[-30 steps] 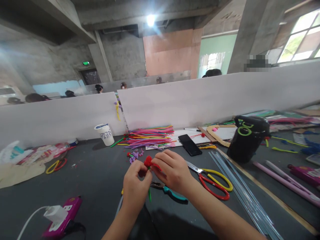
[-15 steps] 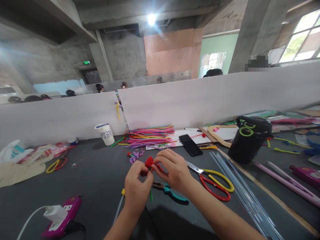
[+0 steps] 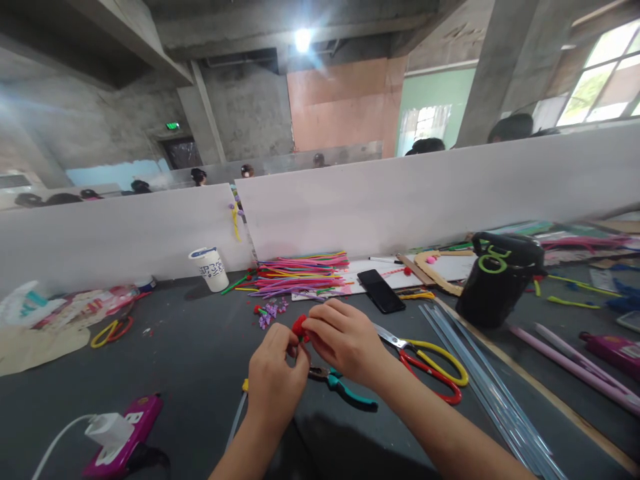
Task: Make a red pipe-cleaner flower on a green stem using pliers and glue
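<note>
Between my two hands is a small red fuzzy flower (image 3: 299, 326), seemingly of pipe cleaner. My left hand (image 3: 275, 373) pinches it from below, thumb against the forefinger. The fingers of my right hand (image 3: 345, 339) close over its right side and hide part of the red. Teal-handled pliers (image 3: 345, 390) lie on the table just under my right hand. To the right rest large scissors (image 3: 433, 363) with a red and a yellow handle. Small purple fuzzy pieces (image 3: 270, 313) and a bundle of coloured pipe cleaners (image 3: 300, 273) lie beyond my hands.
A white patterned cup (image 3: 210, 270) stands at the back left. Further right are a phone (image 3: 381, 291), a black bottle (image 3: 500, 280) and clear rods (image 3: 490, 380). A purple power strip (image 3: 125, 433) is near left. A white partition (image 3: 400, 200) crosses behind; heads show above it.
My right fingers have drawn in closer around the red flower, covering more of it. The green stem that hung below my left hand is now out of sight.
</note>
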`<state>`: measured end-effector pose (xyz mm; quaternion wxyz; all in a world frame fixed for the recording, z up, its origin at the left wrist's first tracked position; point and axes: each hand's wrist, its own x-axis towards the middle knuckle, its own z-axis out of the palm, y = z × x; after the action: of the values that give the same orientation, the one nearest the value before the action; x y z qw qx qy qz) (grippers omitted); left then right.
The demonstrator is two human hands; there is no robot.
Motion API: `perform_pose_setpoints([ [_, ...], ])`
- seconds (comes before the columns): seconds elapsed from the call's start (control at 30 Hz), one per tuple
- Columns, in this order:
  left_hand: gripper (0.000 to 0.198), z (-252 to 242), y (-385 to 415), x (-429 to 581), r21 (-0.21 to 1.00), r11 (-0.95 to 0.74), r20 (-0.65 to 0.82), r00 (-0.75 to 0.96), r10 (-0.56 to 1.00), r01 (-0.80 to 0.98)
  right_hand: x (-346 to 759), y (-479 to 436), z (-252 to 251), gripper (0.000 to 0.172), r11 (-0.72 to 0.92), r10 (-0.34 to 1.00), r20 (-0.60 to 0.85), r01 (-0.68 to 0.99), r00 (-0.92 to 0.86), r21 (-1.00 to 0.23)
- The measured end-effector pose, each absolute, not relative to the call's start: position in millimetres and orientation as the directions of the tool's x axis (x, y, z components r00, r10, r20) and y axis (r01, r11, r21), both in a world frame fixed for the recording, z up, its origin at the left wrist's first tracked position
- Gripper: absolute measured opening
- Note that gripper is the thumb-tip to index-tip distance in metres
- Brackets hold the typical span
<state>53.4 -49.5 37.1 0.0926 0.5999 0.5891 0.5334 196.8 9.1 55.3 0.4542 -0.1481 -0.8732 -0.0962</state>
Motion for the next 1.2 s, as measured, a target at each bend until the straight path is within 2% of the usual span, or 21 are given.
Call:
perform_pose_setpoints([
  [0.1,0.015,38,-50,54,0.850,-0.240,0.411,-0.306,0.858,0.470,197,10,52,0.013,0.933,0.176,0.818,0.358,-0.548,0.040],
  [0.27,0.017,39,-47,52,0.986,-0.153,0.167,-0.276,0.947,0.073,199,11,48,0.014,0.932,0.204,0.832,0.362,-0.517,-0.003],
  [0.4,0.018,41,-47,50,0.976,-0.095,0.040,-0.264,0.964,-0.198,197,11,44,0.014,0.937,0.233,0.850,0.343,-0.472,-0.067],
  [0.53,0.018,42,-49,49,0.925,-0.005,-0.080,-0.207,0.975,-0.379,196,9,41,0.013,0.939,0.271,0.855,0.315,-0.443,-0.135],
  [0.73,0.023,35,-54,52,0.874,0.095,-0.164,-0.106,0.981,-0.478,195,5,37,0.013,0.935,0.314,0.860,0.289,-0.403,-0.206],
  [1.0,0.018,32,-53,52,0.882,0.097,-0.193,-0.165,0.967,-0.461,188,3,24,0.012,0.907,0.369,0.884,0.320,-0.287,-0.274],
  [1.2,0.017,37,-32,54,0.903,0.030,-0.125,-0.194,0.973,-0.429,180,17,29,0.010,0.896,0.386,0.889,0.330,-0.248,-0.297],
])
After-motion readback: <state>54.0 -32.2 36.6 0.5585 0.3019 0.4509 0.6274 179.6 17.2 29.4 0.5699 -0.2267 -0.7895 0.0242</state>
